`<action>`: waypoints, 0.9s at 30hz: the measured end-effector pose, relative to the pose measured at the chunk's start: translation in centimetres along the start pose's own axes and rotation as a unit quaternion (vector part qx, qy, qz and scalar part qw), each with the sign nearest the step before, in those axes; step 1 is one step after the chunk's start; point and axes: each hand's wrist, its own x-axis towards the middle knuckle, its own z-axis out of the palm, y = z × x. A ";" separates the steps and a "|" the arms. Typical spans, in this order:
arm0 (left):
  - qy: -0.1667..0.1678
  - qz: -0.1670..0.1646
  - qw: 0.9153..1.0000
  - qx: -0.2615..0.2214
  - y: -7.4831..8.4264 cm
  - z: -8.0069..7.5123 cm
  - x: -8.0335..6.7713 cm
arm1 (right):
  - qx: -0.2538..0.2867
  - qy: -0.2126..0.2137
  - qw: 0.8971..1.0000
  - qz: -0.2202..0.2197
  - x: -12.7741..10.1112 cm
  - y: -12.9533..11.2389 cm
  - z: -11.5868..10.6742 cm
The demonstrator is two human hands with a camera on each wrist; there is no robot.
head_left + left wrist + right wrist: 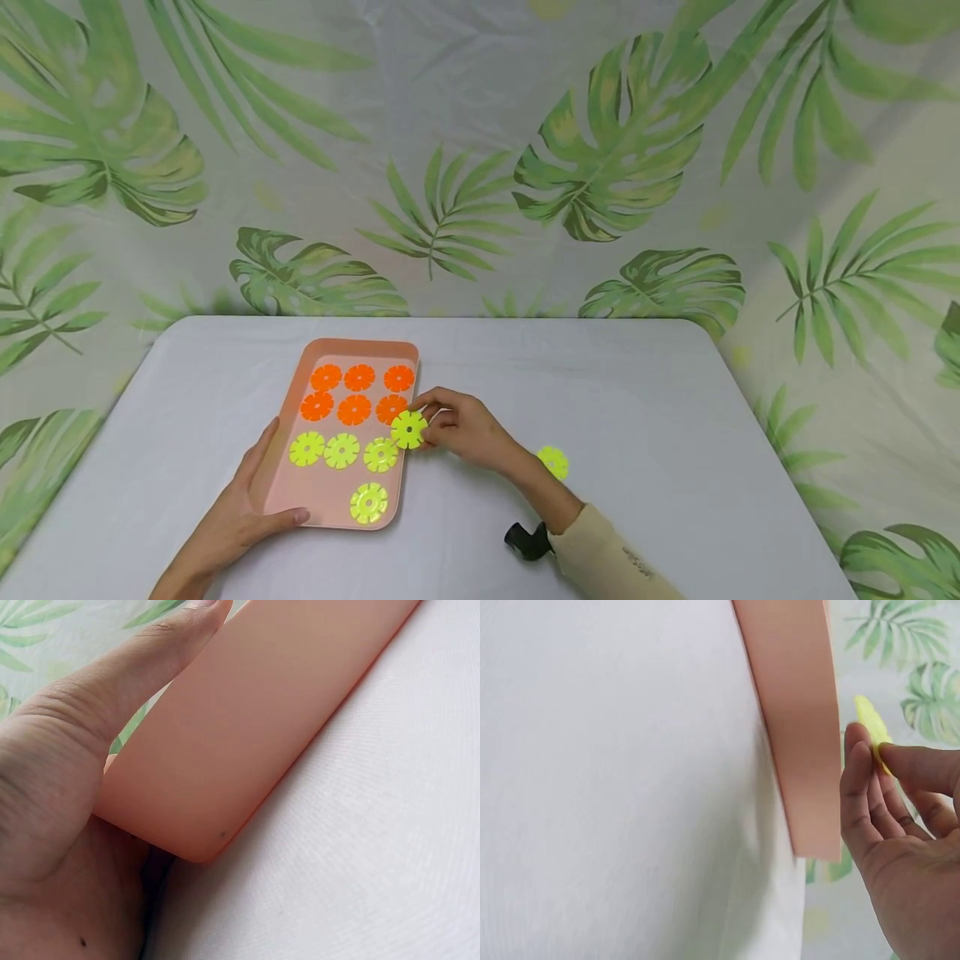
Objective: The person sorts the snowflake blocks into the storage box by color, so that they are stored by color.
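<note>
A pink rectangular tray (326, 515) lies on the table. Toward its far end are several orange notched plastic discs (354, 410); nearer are several yellow-green ones (342, 451), with one disc (369, 503) alone by the near right corner. My left hand (238, 510) holds the tray at its near left corner, thumb over the near rim and fingers along the left side. In the left wrist view the tray's wall (225, 727) rests against that palm. Between thumb and fingertips, my right hand (468, 429) pinches a yellow-green disc (408, 430) above the tray's right rim.
Another yellow-green disc (553, 462) lies on the white-covered table (660, 433), partly behind the right forearm. A black object (527, 542) shows beside the right sleeve. A leaf-patterned cloth (450, 208) hangs behind the table.
</note>
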 end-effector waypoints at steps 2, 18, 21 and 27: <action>-0.001 0.001 1.000 -0.002 0.0 0.0 0.0 | 0.000 0.000 1.000 0.003 0.2 -0.2 0.4; -0.003 -0.010 1.000 -0.006 0.0 0.0 0.0 | -0.045 -0.017 0.999 -0.026 1.9 -1.2 3.5; -0.001 -0.007 1.000 -0.003 0.0 0.0 -0.1 | -0.048 -0.018 0.998 -0.030 2.0 -1.3 3.8; -0.004 -0.001 1.000 -0.011 0.0 -0.1 0.0 | -0.050 -0.018 0.998 -0.037 2.4 -1.6 4.4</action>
